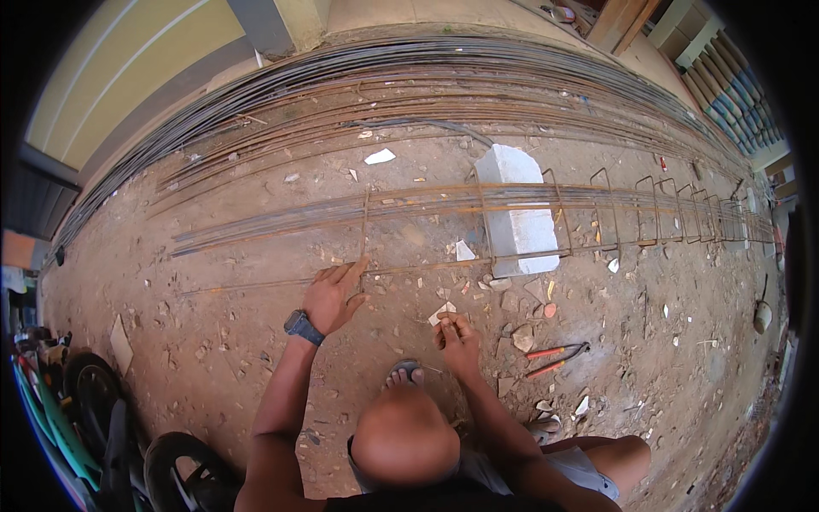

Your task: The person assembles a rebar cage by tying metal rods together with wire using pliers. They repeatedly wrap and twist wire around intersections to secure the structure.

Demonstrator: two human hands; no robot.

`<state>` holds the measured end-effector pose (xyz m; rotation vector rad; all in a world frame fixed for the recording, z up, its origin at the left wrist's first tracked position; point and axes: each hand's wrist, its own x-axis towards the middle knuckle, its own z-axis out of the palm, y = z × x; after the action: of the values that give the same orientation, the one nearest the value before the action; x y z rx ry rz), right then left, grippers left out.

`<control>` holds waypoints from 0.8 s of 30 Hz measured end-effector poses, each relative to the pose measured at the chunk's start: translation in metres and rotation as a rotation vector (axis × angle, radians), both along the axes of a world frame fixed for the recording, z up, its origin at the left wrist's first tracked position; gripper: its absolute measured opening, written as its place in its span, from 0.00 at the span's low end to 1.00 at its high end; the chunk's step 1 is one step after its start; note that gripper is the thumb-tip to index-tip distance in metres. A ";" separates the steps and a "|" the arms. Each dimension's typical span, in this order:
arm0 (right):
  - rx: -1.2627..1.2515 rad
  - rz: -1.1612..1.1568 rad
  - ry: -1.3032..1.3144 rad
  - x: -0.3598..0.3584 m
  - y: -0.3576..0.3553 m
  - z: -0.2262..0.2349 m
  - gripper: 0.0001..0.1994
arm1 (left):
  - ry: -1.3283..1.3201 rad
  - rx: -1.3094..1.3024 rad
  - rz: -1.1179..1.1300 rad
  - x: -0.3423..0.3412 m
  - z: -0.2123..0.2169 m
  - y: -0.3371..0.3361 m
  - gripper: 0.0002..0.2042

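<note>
Head view: the left hand (334,294) reaches forward, fingers loosely spread, fingertips touching a rusty steel bar (256,283) lying on the dirt ground (213,341). The right hand (458,334) is curled; what it pinches I cannot tell. Beyond both lies the rebar cage (597,209) across a white block (516,209). Right of the right hand lie red-handled pincers (554,357).

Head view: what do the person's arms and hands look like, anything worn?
Both forearms are bare, no sleeves and no gloves. The left hand has a dark wristwatch with a bluish-grey band at the wrist. The right hand wears nothing visible, no rings that I can make out.
</note>
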<state>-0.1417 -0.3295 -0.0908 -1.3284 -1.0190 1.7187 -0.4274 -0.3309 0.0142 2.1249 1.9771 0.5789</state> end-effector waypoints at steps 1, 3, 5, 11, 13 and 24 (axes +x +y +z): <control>0.003 0.017 0.013 -0.003 0.001 -0.001 0.09 | -0.031 -0.033 -0.093 -0.005 -0.008 0.005 0.25; -0.005 0.023 0.013 -0.003 -0.003 -0.002 0.09 | -0.140 -0.028 -0.092 -0.001 -0.021 0.018 0.25; 0.002 0.036 0.011 -0.003 -0.002 0.002 0.08 | -0.220 -0.027 -0.110 0.004 -0.029 0.030 0.26; -0.058 0.014 0.013 -0.001 -0.016 -0.004 0.10 | -0.397 -0.036 -0.122 0.013 -0.032 0.045 0.23; -0.094 -0.011 0.020 -0.007 -0.027 -0.005 0.10 | -0.400 -0.035 -0.105 0.019 -0.032 0.042 0.22; -0.320 0.058 0.165 -0.044 -0.048 -0.007 0.05 | -0.356 0.023 -0.091 0.021 -0.035 0.044 0.23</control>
<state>-0.1858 -0.3773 -0.0981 -1.3324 -0.7160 2.0624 -0.4068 -0.2868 -0.0210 1.9470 1.6801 0.8950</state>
